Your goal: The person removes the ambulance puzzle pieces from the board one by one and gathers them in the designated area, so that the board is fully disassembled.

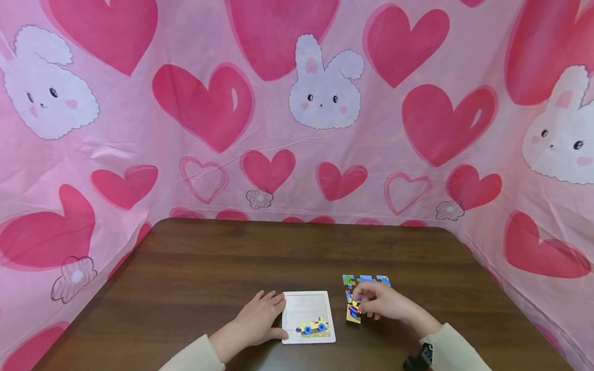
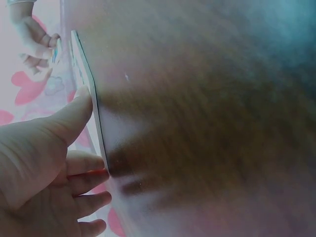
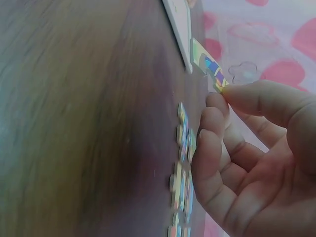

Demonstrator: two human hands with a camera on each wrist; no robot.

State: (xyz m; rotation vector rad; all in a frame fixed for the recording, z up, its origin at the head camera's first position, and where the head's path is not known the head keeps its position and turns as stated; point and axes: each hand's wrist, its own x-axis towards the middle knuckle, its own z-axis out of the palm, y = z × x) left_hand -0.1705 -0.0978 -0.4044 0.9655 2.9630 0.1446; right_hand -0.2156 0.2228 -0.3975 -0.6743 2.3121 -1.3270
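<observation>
A white puzzle board (image 1: 306, 308) lies on the table with joined pieces showing a yellow vehicle (image 1: 313, 326) in its lower right corner. My left hand (image 1: 258, 320) rests at the board's left side. Its thumb and fingers touch the edge, also visible in the left wrist view. To the right of the board, my right hand (image 1: 382, 301) pinches a jigsaw piece (image 3: 211, 66) between thumb and index finger, lifted off the table. Loose jigsaw pieces (image 1: 366, 278) lie beneath and beyond that hand, partly hidden by it.
The dark wooden table (image 1: 223, 257) reaches back to a pink cloth (image 1: 278, 139) printed with hearts and rabbits, which hangs behind it and along both sides. A dark watch-like band (image 1: 419, 357) sits on the right wrist.
</observation>
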